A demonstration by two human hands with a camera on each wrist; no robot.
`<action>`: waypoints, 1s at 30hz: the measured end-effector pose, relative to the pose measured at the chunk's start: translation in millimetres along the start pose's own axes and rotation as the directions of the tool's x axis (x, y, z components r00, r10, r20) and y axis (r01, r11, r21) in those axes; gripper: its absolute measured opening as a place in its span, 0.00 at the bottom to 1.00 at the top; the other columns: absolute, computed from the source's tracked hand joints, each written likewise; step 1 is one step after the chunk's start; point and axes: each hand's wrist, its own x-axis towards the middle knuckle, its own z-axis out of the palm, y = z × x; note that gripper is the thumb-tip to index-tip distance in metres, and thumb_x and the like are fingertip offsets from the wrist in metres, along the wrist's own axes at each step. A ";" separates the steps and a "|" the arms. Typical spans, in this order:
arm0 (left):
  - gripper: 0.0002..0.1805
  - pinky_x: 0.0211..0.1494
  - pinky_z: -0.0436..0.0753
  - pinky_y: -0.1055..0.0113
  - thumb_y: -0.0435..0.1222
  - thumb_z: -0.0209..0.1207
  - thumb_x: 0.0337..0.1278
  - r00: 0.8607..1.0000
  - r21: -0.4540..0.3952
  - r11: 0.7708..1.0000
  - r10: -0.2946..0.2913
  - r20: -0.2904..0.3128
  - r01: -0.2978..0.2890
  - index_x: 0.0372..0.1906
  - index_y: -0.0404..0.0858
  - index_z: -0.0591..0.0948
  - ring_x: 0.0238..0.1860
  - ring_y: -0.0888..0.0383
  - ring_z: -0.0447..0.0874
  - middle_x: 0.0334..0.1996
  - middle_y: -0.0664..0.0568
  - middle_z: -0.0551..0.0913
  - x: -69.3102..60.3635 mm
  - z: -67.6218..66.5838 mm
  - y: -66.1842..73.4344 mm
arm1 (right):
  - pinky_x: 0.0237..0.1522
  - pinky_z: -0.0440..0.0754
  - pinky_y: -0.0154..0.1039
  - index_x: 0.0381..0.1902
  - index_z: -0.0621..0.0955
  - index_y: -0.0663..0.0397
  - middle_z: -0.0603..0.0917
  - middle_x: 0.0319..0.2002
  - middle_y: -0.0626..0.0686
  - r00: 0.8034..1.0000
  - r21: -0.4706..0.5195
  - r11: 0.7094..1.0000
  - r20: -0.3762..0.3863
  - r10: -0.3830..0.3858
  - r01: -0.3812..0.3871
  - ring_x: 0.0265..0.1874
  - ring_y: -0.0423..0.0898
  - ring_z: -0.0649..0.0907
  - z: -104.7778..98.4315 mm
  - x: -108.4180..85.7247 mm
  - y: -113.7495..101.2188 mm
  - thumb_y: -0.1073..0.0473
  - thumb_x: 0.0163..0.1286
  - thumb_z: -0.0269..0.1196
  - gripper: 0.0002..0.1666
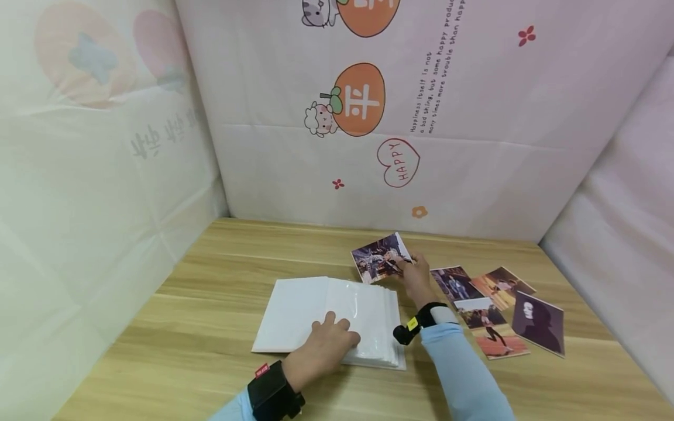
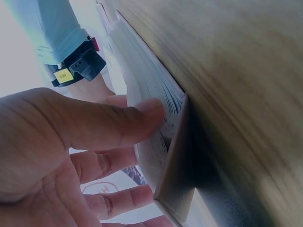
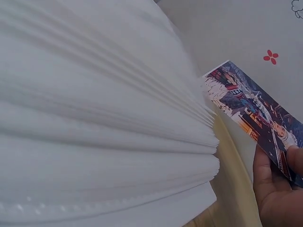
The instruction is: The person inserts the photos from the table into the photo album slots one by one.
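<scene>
A photo album (image 1: pixel 300 307) with white covers and clear-sleeved pages lies spread on the wooden table. My left hand (image 1: pixel 322 349) rests on its lower middle, fingers extended; in the left wrist view the thumb (image 2: pixel 137 120) touches the edge of the stacked pages (image 2: pixel 147 71). Just beyond the album's upper right corner, my right hand (image 1: pixel 416 279) pinches a colourful photo (image 1: pixel 376 259) between thumb and fingers, tilted. The right wrist view shows this photo (image 3: pixel 255 106) beside the fanned white page edges (image 3: pixel 156 127). The sleeve facing up shows no picture.
Several loose photos lie right of the album, partly overlapping: a dark purple one (image 1: pixel 538 323), an orange-floored one (image 1: pixel 502 286), a figure on a red ground (image 1: pixel 495 336) and another (image 1: pixel 453 282). Printed white cloth (image 1: pixel 474 175) encloses the table's back and sides.
</scene>
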 end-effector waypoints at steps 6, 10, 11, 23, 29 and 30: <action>0.11 0.23 0.66 0.65 0.31 0.64 0.44 1.000 0.001 1.000 0.007 0.001 -0.007 0.33 0.51 0.84 0.30 0.56 0.64 0.27 0.56 0.73 0.8 -0.3 -0.6 | 0.34 0.79 0.34 0.58 0.62 0.63 0.70 0.47 0.59 1.000 -0.014 1.000 -0.024 0.001 -0.001 0.34 0.42 0.76 -3.8 0.0 -1.5 0.62 0.70 0.54 0.22; 0.11 0.23 0.66 0.65 0.30 0.63 0.46 1.000 0.005 1.000 0.005 -0.004 -0.005 0.32 0.51 0.84 0.30 0.56 0.64 0.27 0.57 0.73 0.9 0.0 -1.0 | 0.35 0.79 0.35 0.57 0.62 0.63 0.70 0.46 0.59 1.000 -0.024 1.000 -0.024 0.007 -0.007 0.34 0.43 0.76 -2.4 -0.4 -1.1 0.63 0.70 0.54 0.21; 0.11 0.23 0.66 0.65 0.30 0.62 0.46 1.000 0.007 1.000 0.004 -0.005 -0.004 0.32 0.51 0.84 0.30 0.56 0.64 0.27 0.57 0.73 0.8 0.1 -0.9 | 0.36 0.79 0.36 0.57 0.62 0.63 0.70 0.46 0.59 1.000 -0.030 0.999 -0.022 0.011 -0.012 0.34 0.43 0.76 -2.0 -0.6 -1.1 0.63 0.70 0.54 0.21; 0.12 0.23 0.67 0.64 0.30 0.63 0.44 1.000 0.013 1.000 -0.001 0.017 0.001 0.32 0.52 0.84 0.30 0.56 0.64 0.27 0.57 0.72 0.4 -0.6 -1.3 | 0.32 0.79 0.43 0.57 0.63 0.62 0.76 0.39 0.59 0.993 -0.226 0.967 -0.001 -0.120 0.116 0.29 0.47 0.78 1.3 1.4 -1.9 0.60 0.68 0.57 0.25; 0.14 0.24 0.67 0.65 0.30 0.64 0.43 1.000 0.000 1.000 -0.002 0.017 0.002 0.34 0.52 0.84 0.30 0.56 0.64 0.27 0.58 0.73 0.1 -2.1 -0.5 | 0.26 0.77 0.41 0.57 0.66 0.59 0.80 0.31 0.58 0.966 -0.247 0.935 0.110 -0.235 0.255 0.24 0.57 0.79 6.2 2.2 -4.8 0.61 0.65 0.61 0.25; 0.14 0.24 0.67 0.65 0.30 0.64 0.43 1.000 -0.002 1.000 -0.001 0.017 0.002 0.34 0.52 0.84 0.30 0.56 0.64 0.27 0.58 0.73 -0.1 -1.8 -0.3 | 0.25 0.77 0.40 0.56 0.67 0.59 0.80 0.31 0.58 0.963 -0.256 0.930 0.129 -0.238 0.264 0.24 0.57 0.78 6.9 1.9 -5.9 0.62 0.64 0.61 0.24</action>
